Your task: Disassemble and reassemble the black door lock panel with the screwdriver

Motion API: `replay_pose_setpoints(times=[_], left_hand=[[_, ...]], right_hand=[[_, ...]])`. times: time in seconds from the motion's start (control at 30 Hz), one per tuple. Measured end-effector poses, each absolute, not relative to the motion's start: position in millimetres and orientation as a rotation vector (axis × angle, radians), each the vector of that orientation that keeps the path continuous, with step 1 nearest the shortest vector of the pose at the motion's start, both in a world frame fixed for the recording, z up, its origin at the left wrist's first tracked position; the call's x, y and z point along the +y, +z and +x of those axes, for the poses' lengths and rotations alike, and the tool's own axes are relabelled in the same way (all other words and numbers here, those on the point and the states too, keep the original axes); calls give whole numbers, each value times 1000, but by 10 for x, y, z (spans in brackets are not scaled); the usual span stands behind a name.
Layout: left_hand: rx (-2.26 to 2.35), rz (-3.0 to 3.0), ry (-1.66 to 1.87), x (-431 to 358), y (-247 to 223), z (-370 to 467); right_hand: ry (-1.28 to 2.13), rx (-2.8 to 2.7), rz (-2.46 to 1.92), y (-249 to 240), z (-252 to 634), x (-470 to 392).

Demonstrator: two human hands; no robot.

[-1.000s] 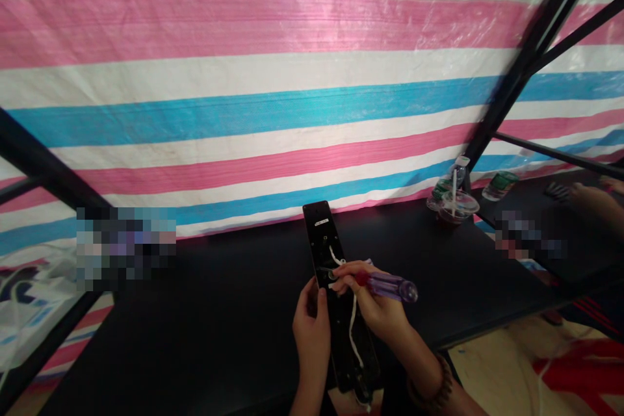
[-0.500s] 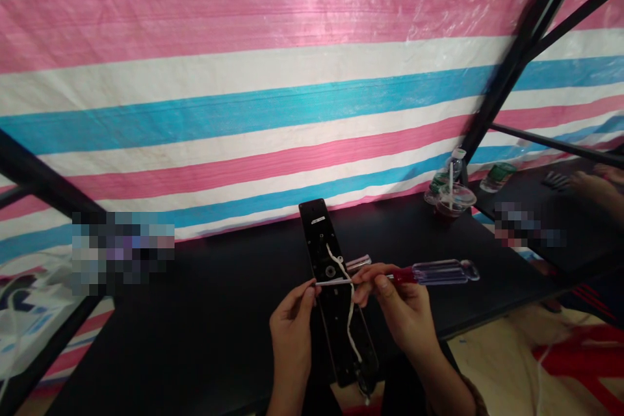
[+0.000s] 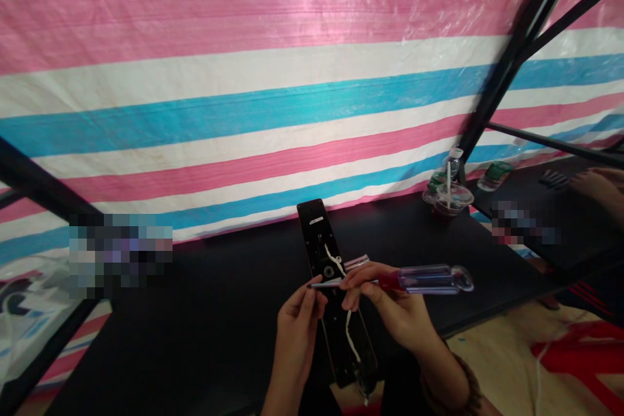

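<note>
My right hand [image 3: 390,296] is closed around a screwdriver [image 3: 433,279] with a clear purple and red handle, its shaft pointing left. My left hand [image 3: 299,315] pinches thumb and fingers together by the screwdriver's tip; anything between them is too small to make out. Beneath both hands lies a long black panel [image 3: 312,234], tilted at the table's near edge. A white cable [image 3: 352,341] runs along the panel to a connector at its lower end. Just beyond my right hand, a clear handle [image 3: 357,262] rests beside the panel, partly hidden.
The black table [image 3: 219,312] backs onto a striped plastic sheet [image 3: 268,104]. At the right stand a plastic cup with a straw [image 3: 452,198] and a clear bottle [image 3: 454,162]. Black frame posts [image 3: 507,78] rise at both sides. Another person's hand [image 3: 597,183] shows at far right.
My right hand and the screwdriver have shifted left, nearer to my left hand. My left hand has moved slightly right, still pinched by the tip. The panel stays in place.
</note>
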State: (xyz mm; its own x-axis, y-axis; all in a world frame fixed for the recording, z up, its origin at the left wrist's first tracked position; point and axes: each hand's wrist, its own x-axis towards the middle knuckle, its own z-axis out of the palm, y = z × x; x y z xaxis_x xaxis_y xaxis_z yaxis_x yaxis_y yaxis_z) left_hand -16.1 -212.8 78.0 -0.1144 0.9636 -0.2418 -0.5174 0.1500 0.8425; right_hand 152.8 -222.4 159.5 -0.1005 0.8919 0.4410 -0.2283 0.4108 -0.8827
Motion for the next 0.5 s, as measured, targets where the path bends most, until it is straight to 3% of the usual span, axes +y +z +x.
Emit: replay_pose_setpoints(times=[0.23, 0.5], left_hand=[[1487, 820, 1515, -2063, 535, -191], [1443, 863, 1451, -2074, 425, -18]], right_hand=[[969, -1480, -796, 1345, 1433, -1925], [1041, -1501, -820, 1241, 1335, -1818]])
